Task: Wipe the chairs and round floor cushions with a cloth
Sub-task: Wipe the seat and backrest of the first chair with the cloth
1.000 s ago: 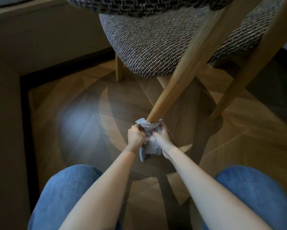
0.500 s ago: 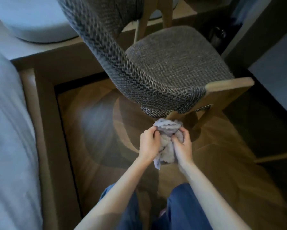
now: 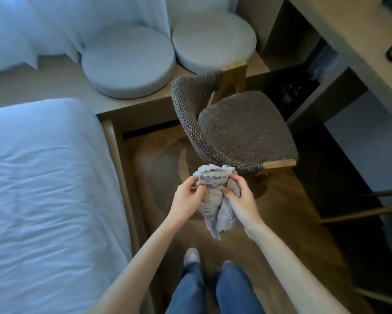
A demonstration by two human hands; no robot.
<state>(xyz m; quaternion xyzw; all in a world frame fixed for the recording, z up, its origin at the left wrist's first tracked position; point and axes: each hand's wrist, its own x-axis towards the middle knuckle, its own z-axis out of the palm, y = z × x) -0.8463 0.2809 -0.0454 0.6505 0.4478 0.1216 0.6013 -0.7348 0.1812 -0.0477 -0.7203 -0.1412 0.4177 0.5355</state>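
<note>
Cool daylight from 11 o'clock; bed [image 3: 43, 177], cushions [image 3: 127, 62] brightest. Floor [image 3: 322, 168] at 4 o'clock in deep shadow. Slight motion blur; wide-angle bending at edges.

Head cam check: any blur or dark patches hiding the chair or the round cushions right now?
Head view: the left round cushion and right round cushion are bright, bluish, slightly smeared; the chair is dim but readable; under the desk is near black; straight edges bow outward.

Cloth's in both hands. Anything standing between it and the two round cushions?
Yes. The chair stands right ahead of the cloth, its backrest between the cloth and the right cushion. The line to the left cushion skirts the backrest's left edge, through the gap beside the bed.
</note>
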